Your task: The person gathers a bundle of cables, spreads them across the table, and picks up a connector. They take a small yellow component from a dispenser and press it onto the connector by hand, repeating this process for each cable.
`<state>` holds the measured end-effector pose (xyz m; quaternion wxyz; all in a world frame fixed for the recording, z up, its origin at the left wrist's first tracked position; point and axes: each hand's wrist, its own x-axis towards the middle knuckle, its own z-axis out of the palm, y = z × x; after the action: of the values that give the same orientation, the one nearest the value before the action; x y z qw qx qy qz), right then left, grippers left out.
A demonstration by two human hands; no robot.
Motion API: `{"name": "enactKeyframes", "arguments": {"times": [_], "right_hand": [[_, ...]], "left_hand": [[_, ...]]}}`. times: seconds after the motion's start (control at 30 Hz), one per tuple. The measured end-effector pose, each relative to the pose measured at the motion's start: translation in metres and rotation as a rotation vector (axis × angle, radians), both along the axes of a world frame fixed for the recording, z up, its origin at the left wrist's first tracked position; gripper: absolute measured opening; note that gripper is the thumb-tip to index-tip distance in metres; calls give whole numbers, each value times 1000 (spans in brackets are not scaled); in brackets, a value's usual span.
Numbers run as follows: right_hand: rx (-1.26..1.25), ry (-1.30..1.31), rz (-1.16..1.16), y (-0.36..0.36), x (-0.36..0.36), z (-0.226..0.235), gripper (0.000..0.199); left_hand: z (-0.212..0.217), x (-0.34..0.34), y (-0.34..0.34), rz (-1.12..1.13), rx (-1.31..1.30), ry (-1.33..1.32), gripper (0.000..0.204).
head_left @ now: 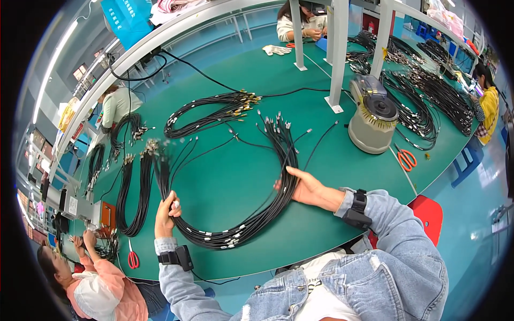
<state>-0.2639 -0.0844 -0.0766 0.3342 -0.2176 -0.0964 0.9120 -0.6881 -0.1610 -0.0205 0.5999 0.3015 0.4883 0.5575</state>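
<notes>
- Looking down from the head view: a big loop of black cables point(235, 214) lies on the green table point(225, 176), metal connector ends fanned out at the top near the middle.
- Left hand point(167, 214) is closed around the left run of the loop, fingers curled over the strands; the cables rise from the fist toward a bunch of connectors that looks motion-blurred, so detail there is poor.
- Right hand point(308, 188) lies mostly flat and open on the right side of the loop, fingers pressing the strands against the table, thumb out.
- Both wrists carry black strapped devices; sleeves are denim.
- Second coil of black cables point(211, 113) with gold-tipped ends sits farther back, well apart from the hands.
- Two narrow hanks point(134, 198) lie left of the held loop.
- Grey tape dispenser point(373, 115) stands right of centre; orange scissors point(407, 159) lie just beside it toward the table edge.
- Red scissors point(133, 258) lie at the near-left edge.
- Other people work around the table, at the far end and on both sides.
</notes>
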Motion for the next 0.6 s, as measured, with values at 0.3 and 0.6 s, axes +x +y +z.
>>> {"name": "enactKeyframes", "arguments": {"times": [0.3,0.6], "right_hand": [[357,-77,10,-13,-10,8,23],[83,-57,48,-15,15,5,31]], "left_hand": [[17,-12,43,-108,-237,471,16],[-26,-81,81,-66,-288,943,29]]}}
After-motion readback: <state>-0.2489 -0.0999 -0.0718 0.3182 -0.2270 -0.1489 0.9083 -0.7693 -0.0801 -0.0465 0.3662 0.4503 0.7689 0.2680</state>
